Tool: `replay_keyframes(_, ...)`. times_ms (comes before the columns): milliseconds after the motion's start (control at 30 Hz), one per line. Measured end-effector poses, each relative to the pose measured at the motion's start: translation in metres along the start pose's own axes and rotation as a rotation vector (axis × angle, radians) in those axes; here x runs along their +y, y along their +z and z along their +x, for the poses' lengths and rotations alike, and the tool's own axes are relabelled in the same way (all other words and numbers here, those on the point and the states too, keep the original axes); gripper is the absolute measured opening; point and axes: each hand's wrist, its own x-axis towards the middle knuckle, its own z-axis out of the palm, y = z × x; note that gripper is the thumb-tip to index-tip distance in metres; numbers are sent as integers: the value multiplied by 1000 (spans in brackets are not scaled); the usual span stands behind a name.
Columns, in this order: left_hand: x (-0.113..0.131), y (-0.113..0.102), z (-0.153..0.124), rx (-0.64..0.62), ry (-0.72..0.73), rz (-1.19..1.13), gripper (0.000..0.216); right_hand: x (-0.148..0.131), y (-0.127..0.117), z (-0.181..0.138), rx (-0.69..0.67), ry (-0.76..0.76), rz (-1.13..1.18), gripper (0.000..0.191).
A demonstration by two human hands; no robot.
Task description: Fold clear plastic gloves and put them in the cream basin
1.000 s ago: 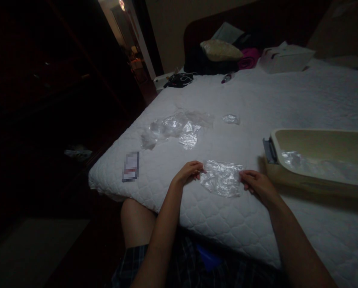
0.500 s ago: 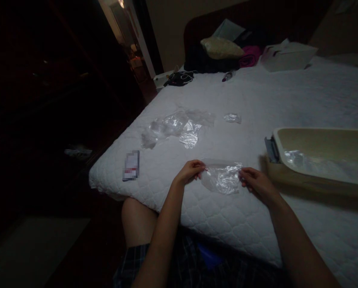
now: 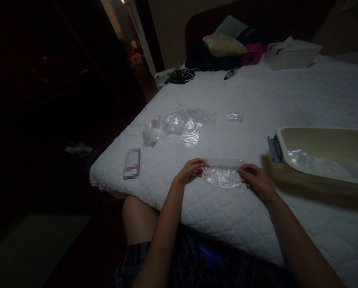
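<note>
A clear plastic bag [image 3: 222, 173] lies folded into a narrow band on the white quilted mattress [image 3: 257, 100] near its front edge. My left hand [image 3: 190, 171] pinches the bag's left end with closed fingers. At the bag's right end my right hand [image 3: 255, 182] pinches it the same way. Both forearms reach in from below over my knees.
A pile of crumpled clear plastic bags [image 3: 175, 126] and one small plastic scrap [image 3: 234, 116] lie farther back. A small card [image 3: 132, 163] lies near the left corner. A beige bin [image 3: 320, 158] holding plastic lies at right. Pillows, clothes and a white box [image 3: 290, 54] crowd the headboard.
The plastic bag, spread flat between my hands a second ago, has been folded over toward me into a narrower strip. Both hands kept their pinch at its ends.
</note>
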Motion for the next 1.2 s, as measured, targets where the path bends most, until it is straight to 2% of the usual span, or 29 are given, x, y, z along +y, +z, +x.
replay_keyframes(167, -2, -4, 0, -24, 29, 0, 44, 4, -2, 1, 4, 25, 29, 41)
replay_keyframes(367, -4, -2, 0, -2, 42, -21, 38, 5, -6, 1, -93, -32, 214, 33)
replay_keyframes(633, -6, -3, 1, 23, 38, -17, 37, 2, 0, 0, 25, 5, 49, 45)
replay_keyframes(833, -8, -4, 4, 40, 26, -18, 38, 2, 0, 1, -3, -31, 73, 46)
replay_keyframes(967, -7, -3, 3, 50, 20, -13, 38, -1, 2, 0, 30, -25, -11, 44)
replay_keyframes(1200, -7, -1, 2, 39, 31, 20, 36, 3, 3, 2, 60, -44, 24, 41)
